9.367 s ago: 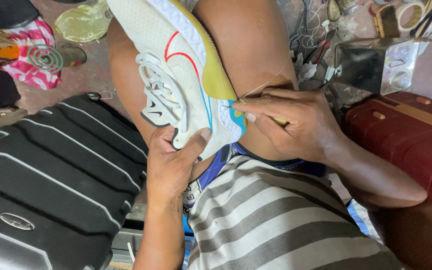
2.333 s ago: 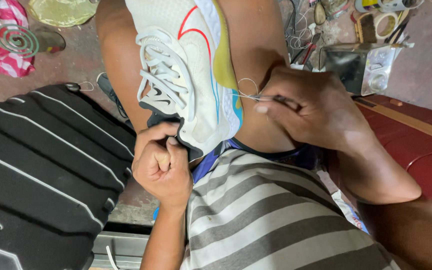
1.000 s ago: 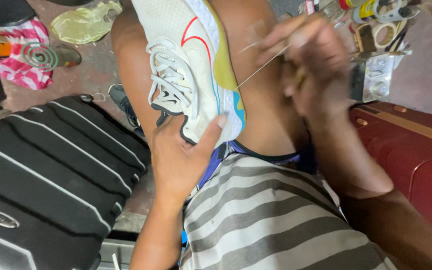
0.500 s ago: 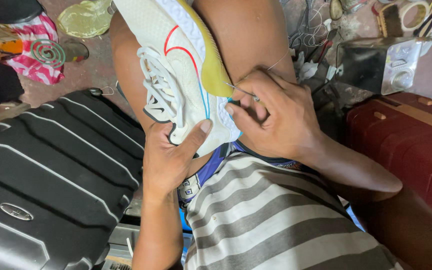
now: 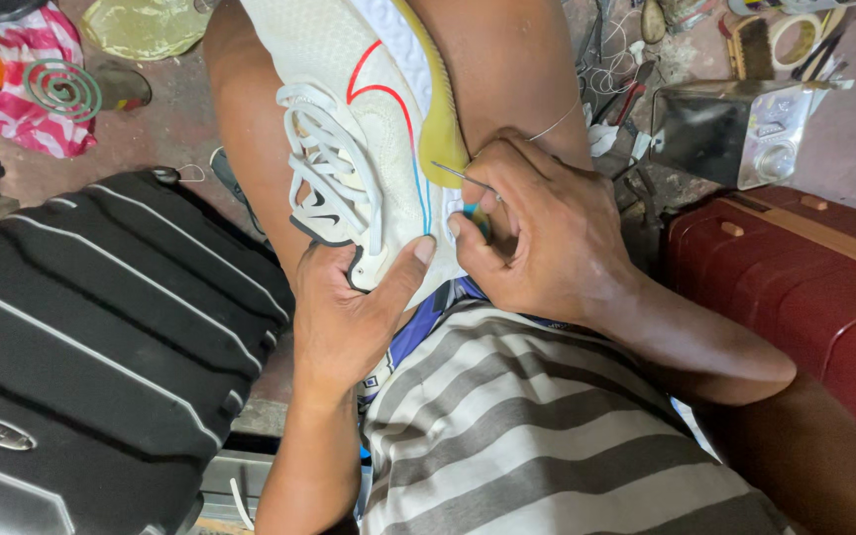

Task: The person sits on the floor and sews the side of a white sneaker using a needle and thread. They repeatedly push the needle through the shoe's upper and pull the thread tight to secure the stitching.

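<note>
Right hand (image 5: 537, 233) pinches a needle (image 5: 460, 175) at the white sneaker's (image 5: 369, 149) heel seam while I clamp the shoe on my lap with the left hand (image 5: 349, 307): mid-stitch, I judge, needing a steady, straight push next.

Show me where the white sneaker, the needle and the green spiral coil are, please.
white sneaker (image 5: 374, 149): head view, on the side of the upper beside the laces.
needle (image 5: 453, 173): head view, on the bare metal shaft above the right hand's fingers.
green spiral coil (image 5: 61, 89): head view, on the coil's rings.
</note>
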